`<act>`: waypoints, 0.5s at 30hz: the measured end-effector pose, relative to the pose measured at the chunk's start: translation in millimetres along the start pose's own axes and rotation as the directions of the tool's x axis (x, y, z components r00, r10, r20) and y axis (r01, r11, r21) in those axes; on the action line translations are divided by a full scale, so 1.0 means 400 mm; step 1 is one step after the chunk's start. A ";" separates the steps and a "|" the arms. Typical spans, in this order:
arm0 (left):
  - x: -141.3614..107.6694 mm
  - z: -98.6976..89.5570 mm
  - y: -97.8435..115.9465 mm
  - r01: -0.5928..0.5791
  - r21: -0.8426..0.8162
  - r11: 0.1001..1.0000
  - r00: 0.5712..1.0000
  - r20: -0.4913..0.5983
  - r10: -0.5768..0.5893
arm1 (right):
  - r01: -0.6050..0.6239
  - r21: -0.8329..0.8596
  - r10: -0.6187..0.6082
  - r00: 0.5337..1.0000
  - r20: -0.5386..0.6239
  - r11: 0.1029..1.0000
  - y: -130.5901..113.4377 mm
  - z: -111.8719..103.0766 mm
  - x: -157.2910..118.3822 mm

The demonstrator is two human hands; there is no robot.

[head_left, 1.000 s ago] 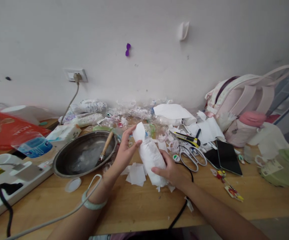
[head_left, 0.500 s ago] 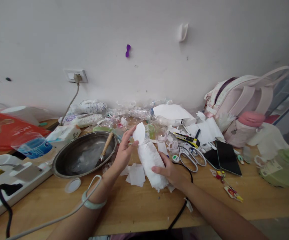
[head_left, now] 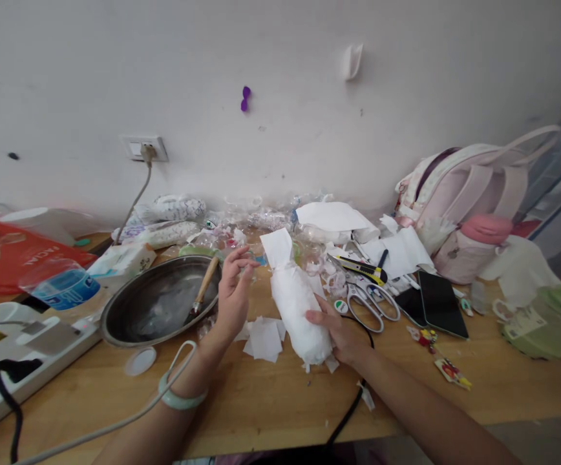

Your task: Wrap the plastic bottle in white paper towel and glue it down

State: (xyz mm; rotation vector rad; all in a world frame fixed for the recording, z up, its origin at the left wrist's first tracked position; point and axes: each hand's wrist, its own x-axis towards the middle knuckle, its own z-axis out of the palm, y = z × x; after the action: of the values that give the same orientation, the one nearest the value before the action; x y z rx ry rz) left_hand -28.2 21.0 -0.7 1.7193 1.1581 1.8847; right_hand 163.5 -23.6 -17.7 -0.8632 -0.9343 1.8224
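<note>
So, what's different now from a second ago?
The left hand has let go of the paper flap and moved left, towards the metal bowl; its fingers are now clear of the paper. The flap sits slightly higher in the picture. The right hand still holds the white wrapped bundle. The bowl, brush and paper scraps stayed put.

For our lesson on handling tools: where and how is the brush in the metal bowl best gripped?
Probably take the brush by the upper part of its wooden handle, from above and the right, where the left hand is open and free. The handle slants up to the far right of the metal bowl's rim, while the dark bristle end sits low inside.
</note>
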 end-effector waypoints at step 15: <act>-0.005 0.002 0.013 0.056 -0.016 0.998 0.998 0.016 -0.055 | -0.010 0.040 0.013 0.998 -0.060 0.999 0.003 -0.006 0.008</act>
State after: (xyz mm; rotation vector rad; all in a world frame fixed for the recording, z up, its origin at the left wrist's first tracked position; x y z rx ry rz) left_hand -25.6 16.8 1.8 1.6728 1.1694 1.8401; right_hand 163.9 -20.6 -20.5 -0.8961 -0.8543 1.8087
